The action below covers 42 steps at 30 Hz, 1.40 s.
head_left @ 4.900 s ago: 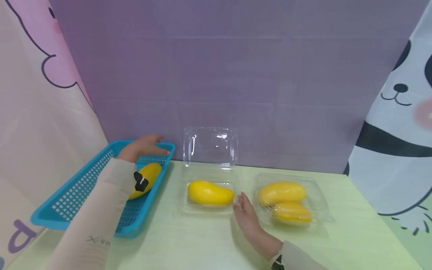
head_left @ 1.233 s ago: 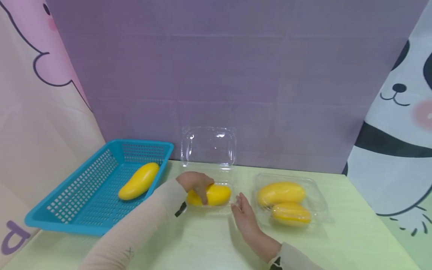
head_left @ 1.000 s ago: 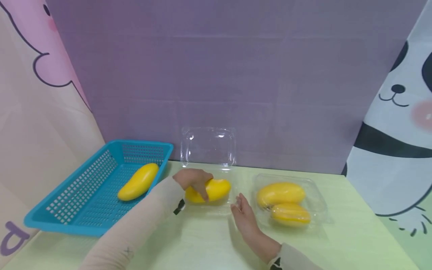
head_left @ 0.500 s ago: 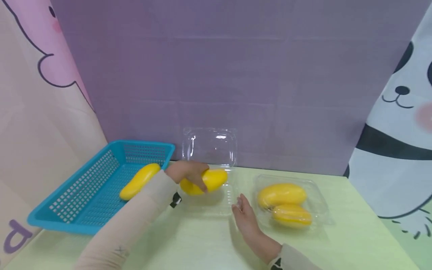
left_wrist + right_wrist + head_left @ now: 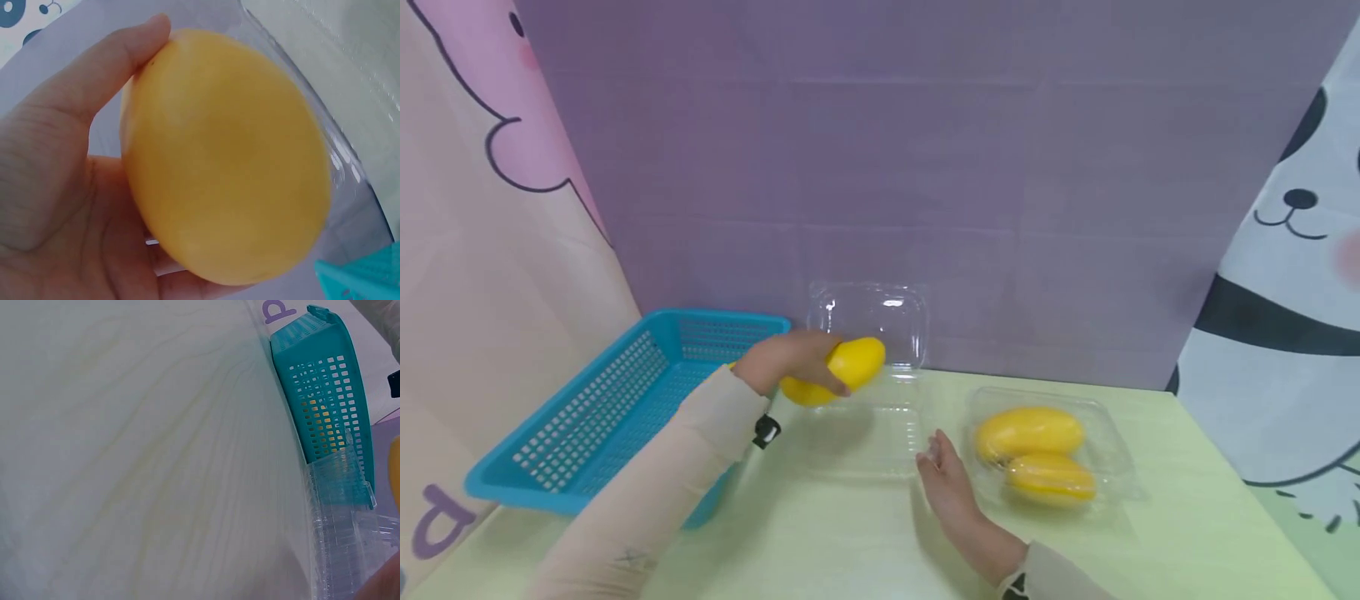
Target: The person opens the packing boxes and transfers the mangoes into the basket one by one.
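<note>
Above the open clear box (image 5: pixel 861 475), your left hand (image 5: pixel 796 357) is wrapped round a yellow fruit (image 5: pixel 857 360); the smooth skin could slip if your grip slackens. Your right hand (image 5: pixel 953 492) sits at the box's right edge; whether it pinches, you can't tell. Your right-wrist view shows a yellow shape (image 5: pixel 325 423) inside the teal basket (image 5: pixel 320 394), mostly sleeve-hidden in the head view.

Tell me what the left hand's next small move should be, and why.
I'd probably ease the mango leftward over the blue plastic basket: the left hand grips it, has lifted it from the open clear clamshell, and has brought it toward that basket.
</note>
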Tool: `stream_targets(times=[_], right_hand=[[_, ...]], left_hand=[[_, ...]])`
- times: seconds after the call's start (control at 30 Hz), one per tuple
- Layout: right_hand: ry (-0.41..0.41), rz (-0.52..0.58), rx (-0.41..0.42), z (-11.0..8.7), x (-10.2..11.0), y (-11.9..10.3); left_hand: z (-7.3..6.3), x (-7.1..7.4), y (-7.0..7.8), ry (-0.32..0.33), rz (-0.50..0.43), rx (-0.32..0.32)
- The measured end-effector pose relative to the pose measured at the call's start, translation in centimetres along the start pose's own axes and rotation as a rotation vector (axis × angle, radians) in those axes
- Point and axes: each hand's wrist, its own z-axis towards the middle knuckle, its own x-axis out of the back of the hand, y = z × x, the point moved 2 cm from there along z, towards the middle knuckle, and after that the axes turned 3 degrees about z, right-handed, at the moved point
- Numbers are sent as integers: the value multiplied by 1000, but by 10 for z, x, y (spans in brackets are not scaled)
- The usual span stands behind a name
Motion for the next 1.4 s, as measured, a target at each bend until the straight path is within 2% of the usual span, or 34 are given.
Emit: stream_targets(times=[0.33, 0.63, 0.83, 1.07, 1.4], right_hand=[[-18, 14, 0, 1, -3, 3], [4, 0, 5, 4, -2, 4], [-6, 10, 9, 5, -3, 5], [-5, 12, 13, 8, -4, 4], [3, -20, 11, 9, 1, 6]], left_hand=[[-12, 4, -26, 164, 57, 22], [-14, 11, -45, 242, 47, 117], [-25, 17, -61, 257, 35, 181], [-31, 19, -101, 264, -46, 243], [-37, 0, -145, 207, -165, 324]])
